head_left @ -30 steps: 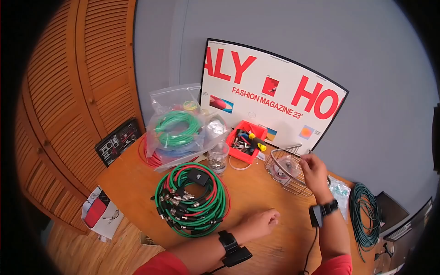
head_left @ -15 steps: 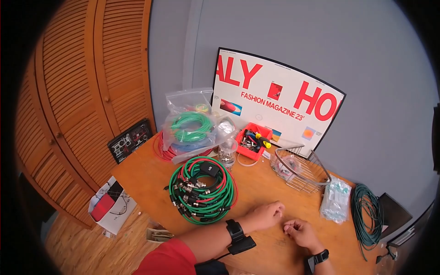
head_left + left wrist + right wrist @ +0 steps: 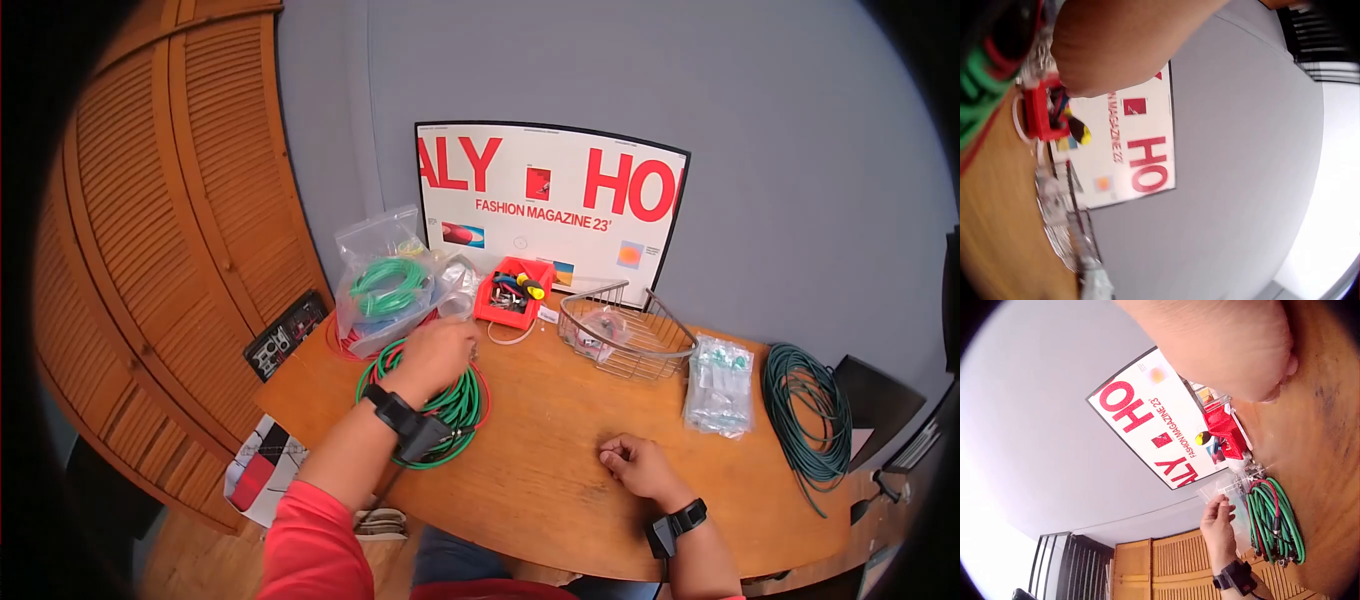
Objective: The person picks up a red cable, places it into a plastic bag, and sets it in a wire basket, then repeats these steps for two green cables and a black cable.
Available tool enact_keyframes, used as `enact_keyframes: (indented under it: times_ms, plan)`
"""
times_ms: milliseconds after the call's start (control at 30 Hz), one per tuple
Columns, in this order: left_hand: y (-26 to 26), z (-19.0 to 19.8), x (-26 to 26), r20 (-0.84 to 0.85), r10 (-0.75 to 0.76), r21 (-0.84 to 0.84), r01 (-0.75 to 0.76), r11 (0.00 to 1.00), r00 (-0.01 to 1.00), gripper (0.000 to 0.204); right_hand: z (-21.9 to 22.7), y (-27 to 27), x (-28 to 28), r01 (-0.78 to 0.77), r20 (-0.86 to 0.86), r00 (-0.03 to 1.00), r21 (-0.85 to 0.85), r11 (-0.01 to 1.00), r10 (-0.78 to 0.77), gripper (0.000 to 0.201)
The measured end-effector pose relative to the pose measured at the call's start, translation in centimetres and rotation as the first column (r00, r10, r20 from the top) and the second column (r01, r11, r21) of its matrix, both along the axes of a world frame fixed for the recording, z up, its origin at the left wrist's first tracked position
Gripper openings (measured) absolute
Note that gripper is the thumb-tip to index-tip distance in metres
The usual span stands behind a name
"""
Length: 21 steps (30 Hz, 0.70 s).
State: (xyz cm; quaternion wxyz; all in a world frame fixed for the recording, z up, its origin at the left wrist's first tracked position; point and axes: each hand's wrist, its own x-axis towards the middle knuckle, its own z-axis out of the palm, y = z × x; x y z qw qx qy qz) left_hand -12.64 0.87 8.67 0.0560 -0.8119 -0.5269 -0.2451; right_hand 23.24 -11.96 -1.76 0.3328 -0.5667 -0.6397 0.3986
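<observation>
- Right hand [image 3: 642, 467]: over near counter [image 3: 540, 475]; fingers loosely curled, narrow gap.
- Coil [image 3: 462, 405]: counter's left side, lying flat, ring facing up; roundish, long axis unclear. Middle partly hidden by left hand [image 3: 434, 354].
- Left hand: fingers bent, tips hard to see; cannot tell what they hold.
- Jar [image 3: 1038, 56]: beside left hand, blurred, mostly hidden.

Lettered screen [image 3: 555, 165] before a grey wall [image 3: 600, 60], louvred wooden doors [image 3: 190, 250], coiled dark green cable [image 3: 785, 410] at right
</observation>
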Motion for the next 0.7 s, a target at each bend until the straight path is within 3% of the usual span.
enact_keyframes:
  times_ms: [133, 367, 567, 700]
  plan:
    - [1.3, -1.2, -5.2, -0.294, 0.082, -0.049, -0.101, 0.994, 0.952, 0.022, 0.6, -0.4, 0.2, -0.010, 0.093, 0.996, 0.044, 0.999, 0.006, 0.017]
    - [2.0, -1.6, -6.2, -0.296, 0.104, -0.089, -0.135, 0.987, 0.950, 0.027, 0.7, -0.5, 0.3, -0.030, 0.106, 0.994, 0.083, 0.996, 0.021, 0.018]
    - [2.3, -1.4, -6.2, -0.376, 0.024, -0.158, -0.090, 0.983, 0.926, 0.030, 0.9, -0.5, 0.1, -0.024, 0.127, 0.992, 0.092, 0.995, 0.012, 0.019]
    - [2.5, -1.0, -5.9, -0.303, -0.009, -0.210, -0.058, 0.976, 0.953, 0.030, 0.9, -0.5, 0.2, -0.024, 0.142, 0.990, 0.098, 0.995, 0.010, 0.019]
